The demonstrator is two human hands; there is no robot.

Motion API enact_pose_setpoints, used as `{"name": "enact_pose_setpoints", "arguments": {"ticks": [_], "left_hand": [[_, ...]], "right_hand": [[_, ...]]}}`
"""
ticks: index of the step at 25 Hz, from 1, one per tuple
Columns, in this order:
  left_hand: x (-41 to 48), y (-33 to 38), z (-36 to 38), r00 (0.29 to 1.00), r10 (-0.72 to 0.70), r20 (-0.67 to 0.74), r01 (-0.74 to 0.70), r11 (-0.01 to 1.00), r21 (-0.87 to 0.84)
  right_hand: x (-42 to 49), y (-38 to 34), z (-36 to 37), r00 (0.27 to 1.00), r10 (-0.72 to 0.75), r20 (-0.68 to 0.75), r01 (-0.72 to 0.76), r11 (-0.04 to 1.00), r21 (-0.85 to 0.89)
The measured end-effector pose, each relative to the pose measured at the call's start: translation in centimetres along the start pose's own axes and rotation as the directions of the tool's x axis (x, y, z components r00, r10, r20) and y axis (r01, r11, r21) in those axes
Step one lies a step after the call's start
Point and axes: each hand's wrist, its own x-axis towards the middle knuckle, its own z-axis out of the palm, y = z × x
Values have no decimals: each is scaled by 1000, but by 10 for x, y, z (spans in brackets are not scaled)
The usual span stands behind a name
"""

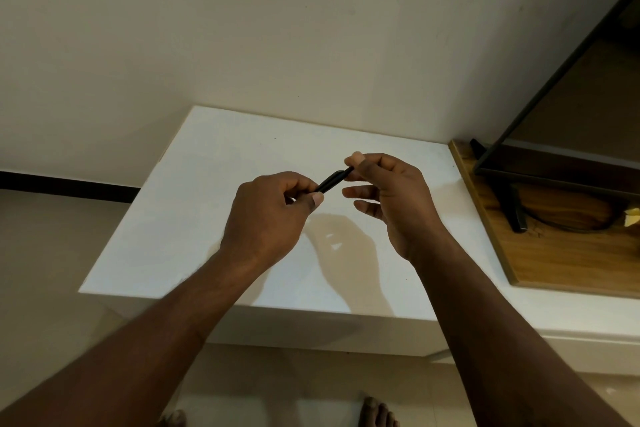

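A slim black pen-like object is held in the air between both hands, above a white table. My left hand grips its lower left end with curled fingers and thumb. My right hand pinches the upper right end between thumb and forefinger, its other fingers loosely spread below. The ends of the object are hidden inside the hands.
A wooden board lies to the right, carrying a dark-framed screen on a black stand with a cable. A plain wall stands behind. Bare toes show on the tiled floor below.
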Motion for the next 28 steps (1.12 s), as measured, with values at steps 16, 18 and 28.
{"name": "enact_pose_setpoints", "arguments": {"ticks": [16,18,28], "left_hand": [[0,-1,2,1000,-20,22,20,1000,6],[0,-1,2,999,-21,25,21,1000,6],[-3,1,3,999,-16,39,17,1000,-18]], "right_hand": [[-1,2,7,1000,26,16,-27,999,31],[-1,1,8,999,39,-3,-39,998,47],[-4,-1,12,1000,23,11,-23,998,58]]}}
